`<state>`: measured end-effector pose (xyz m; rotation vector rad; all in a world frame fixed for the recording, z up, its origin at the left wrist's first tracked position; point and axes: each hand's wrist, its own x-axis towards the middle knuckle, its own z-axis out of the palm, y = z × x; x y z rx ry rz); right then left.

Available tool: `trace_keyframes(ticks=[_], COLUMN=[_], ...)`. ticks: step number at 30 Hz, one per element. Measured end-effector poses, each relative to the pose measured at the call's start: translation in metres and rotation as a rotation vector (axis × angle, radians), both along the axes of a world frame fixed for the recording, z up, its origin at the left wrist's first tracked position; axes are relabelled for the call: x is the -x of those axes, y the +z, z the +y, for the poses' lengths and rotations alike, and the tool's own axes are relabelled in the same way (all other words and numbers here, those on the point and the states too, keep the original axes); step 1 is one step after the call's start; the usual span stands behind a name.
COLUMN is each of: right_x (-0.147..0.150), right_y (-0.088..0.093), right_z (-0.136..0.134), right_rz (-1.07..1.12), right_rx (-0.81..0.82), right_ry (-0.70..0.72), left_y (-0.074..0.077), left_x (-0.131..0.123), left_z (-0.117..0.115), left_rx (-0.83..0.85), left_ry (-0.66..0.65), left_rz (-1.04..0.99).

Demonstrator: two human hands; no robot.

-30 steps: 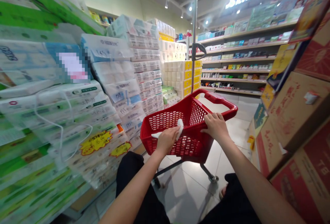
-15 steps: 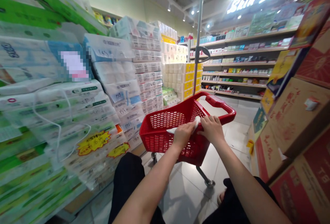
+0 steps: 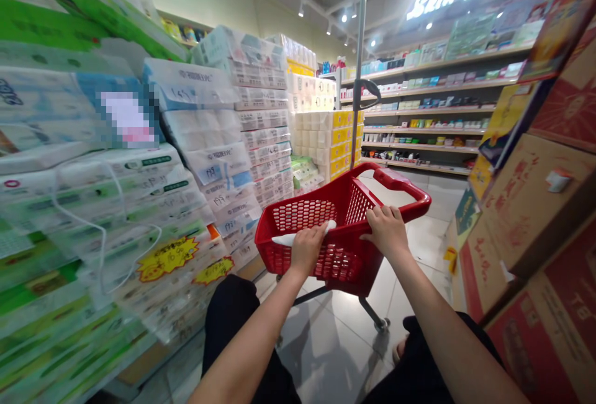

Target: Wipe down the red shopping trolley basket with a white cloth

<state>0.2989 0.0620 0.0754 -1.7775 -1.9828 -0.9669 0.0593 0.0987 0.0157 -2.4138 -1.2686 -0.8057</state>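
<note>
A red plastic shopping cart (image 3: 363,261) with perforated basket walls stands before my knees. My left hand (image 3: 307,250) is closed around a white cloth or wipe (image 3: 284,240), pressing it over the near top rim of the basket. One end of the white piece sticks out to the left and a bit more shows above the fingers. Farther right, my right hand (image 3: 387,230) grips the same rim close to the cart's handle (image 3: 403,188), its fingers over the edge and the thumb along the outer side.
Stacked tissue packs (image 3: 205,131) rise close on the left, with yellow price signs (image 3: 167,258) and a dangling white cord. Cardboard boxes (image 3: 531,205) are piled on the right. Beyond the cart stand a metal pole (image 3: 362,25) and stocked shelves (image 3: 428,106). White tiles cover the floor.
My left hand has slid leftward along the rim with the white cloth, away from my right hand. The right hand keeps its grip, and the cart sits slightly farther right in view.
</note>
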Motion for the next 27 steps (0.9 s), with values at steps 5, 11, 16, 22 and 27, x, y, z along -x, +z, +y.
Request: trace_keyframes(ticks=[5,11,16,22,27], right_x=[0.006,-0.001,-0.008,-0.005,0.0], right_y=[0.001,0.002,0.001,0.0,0.0], right_z=[0.0,-0.002,-0.002,-0.001,-0.001], right_rz=[-0.005,-0.004,-0.015,-0.005,-0.01], right_rx=[-0.007,-0.009,0.017,0.02,0.006], right_ry=[-0.022,0.015,0.039,0.045,-0.001], left_y=[0.016,0.018,-0.005,-0.025,-0.028], left_x=[-0.084,-0.099,-0.024,0.052,0.044], left_z=[-0.007,-0.007,0.008,0.01,0.001], left_rx=[-0.047,-0.077,-0.06,-0.067,-0.126], left_ry=[-0.06,-0.192,-0.207,-0.077,0.045], left_rz=[-0.055,-0.068,0.029,0.065,0.003])
